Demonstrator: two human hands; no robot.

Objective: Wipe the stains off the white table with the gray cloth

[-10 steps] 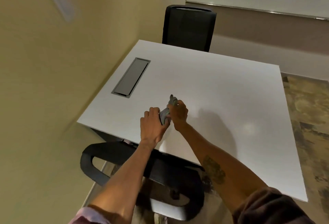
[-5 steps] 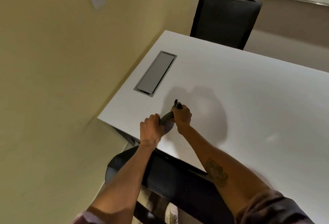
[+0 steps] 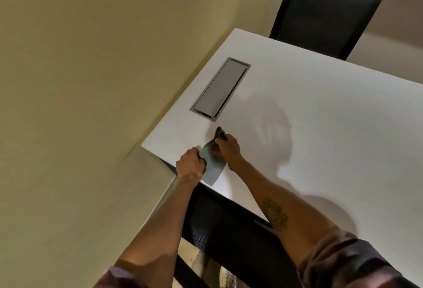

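The gray cloth (image 3: 212, 168) is stretched between both hands over the near left corner of the white table (image 3: 320, 132). My left hand (image 3: 191, 164) grips its near end at the table's front edge. Farther in, my right hand (image 3: 229, 147) pinches the far end, and a dark tip of cloth sticks up past the fingers. A flap of the cloth hangs down flat toward the table edge. I can make out no stains on the tabletop.
A gray rectangular cable hatch (image 3: 219, 88) is set into the table just beyond my hands. One black chair (image 3: 325, 11) stands at the far side, another (image 3: 229, 226) is tucked under the near edge. A yellow wall (image 3: 80, 104) runs close along the left.
The view has swung and closed in on the table's near left corner. My hands have pulled apart, and the bunched cloth has opened out so a flat flap now hangs between them.
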